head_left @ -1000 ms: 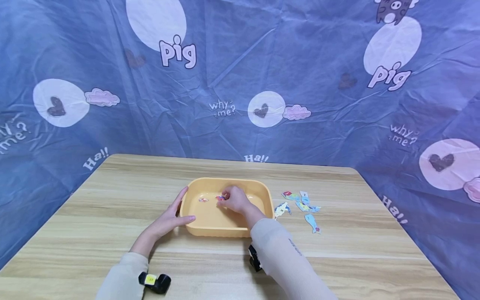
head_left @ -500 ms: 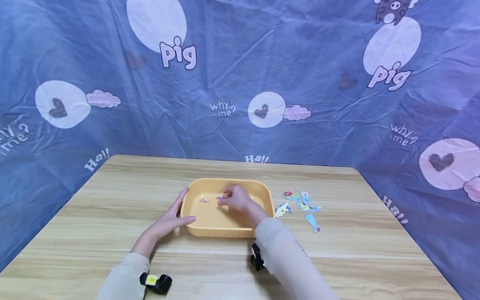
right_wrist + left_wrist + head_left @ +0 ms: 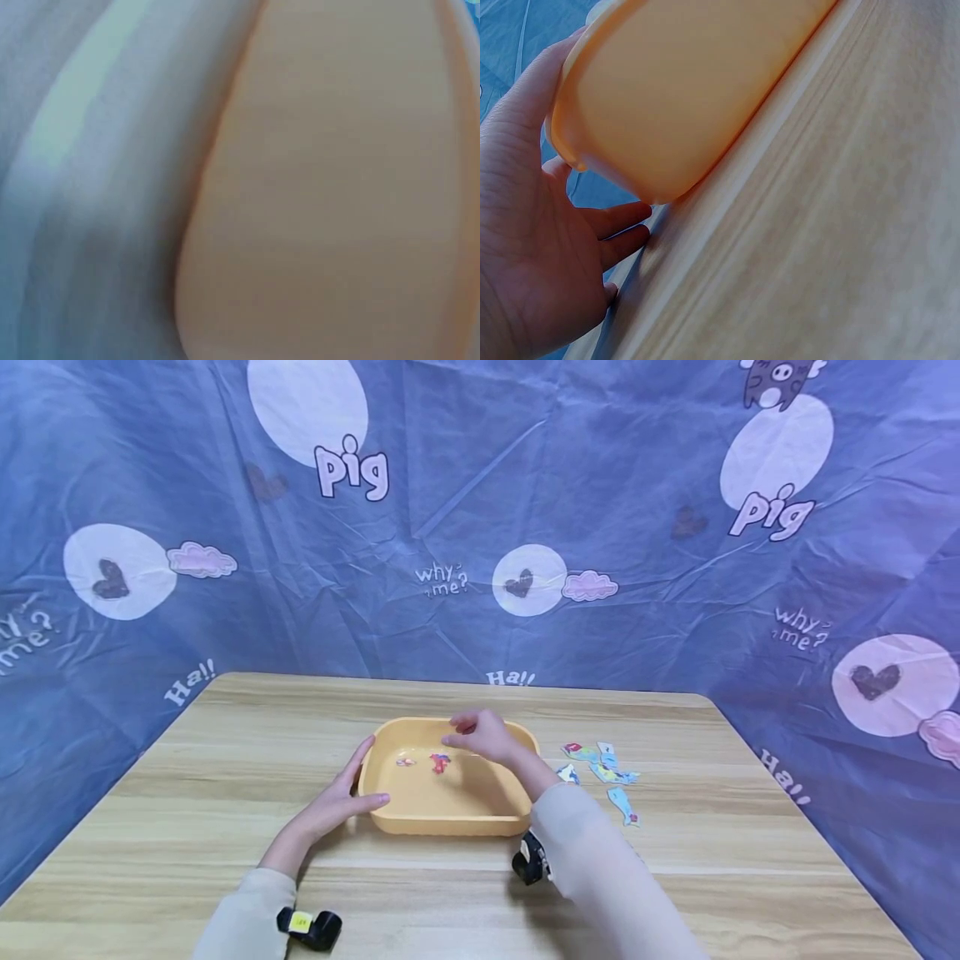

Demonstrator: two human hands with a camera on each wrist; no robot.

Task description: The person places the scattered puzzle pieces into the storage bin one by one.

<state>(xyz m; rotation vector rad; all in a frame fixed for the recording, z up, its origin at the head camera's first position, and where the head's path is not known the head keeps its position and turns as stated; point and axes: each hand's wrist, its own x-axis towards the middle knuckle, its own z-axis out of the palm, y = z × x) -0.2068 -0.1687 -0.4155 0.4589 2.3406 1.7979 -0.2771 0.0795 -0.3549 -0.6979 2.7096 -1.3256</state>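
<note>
A yellow plastic tray [image 3: 450, 793] stands on the table with a red flat cutout piece [image 3: 439, 763] and a smaller pink-and-white piece [image 3: 406, 762] on its floor. My left hand [image 3: 341, 797] grips the tray's left end, thumb over the rim and fingers along the outside; in the left wrist view, fingertips of that left hand [image 3: 544, 247] meet the tray's lower wall. My right hand [image 3: 487, 737] hovers over the tray's back right part, fingers loosely bent with nothing visible between them. Only the tray's wall [image 3: 330, 180] fills the blurred right wrist view.
Right of the tray lie several colourful paper cutouts: a light-blue one [image 3: 622, 805], a yellow-and-blue one [image 3: 613, 774] and a red-and-green one [image 3: 582, 752]. A blue-and-white piece [image 3: 568, 773] is partly hidden beside the rim. A patterned blue cloth [image 3: 480, 635] hangs behind the wooden table.
My right hand has let go of the red piece, lifting up and to the right; the piece now shows fully on the tray floor. The left hand keeps its place.
</note>
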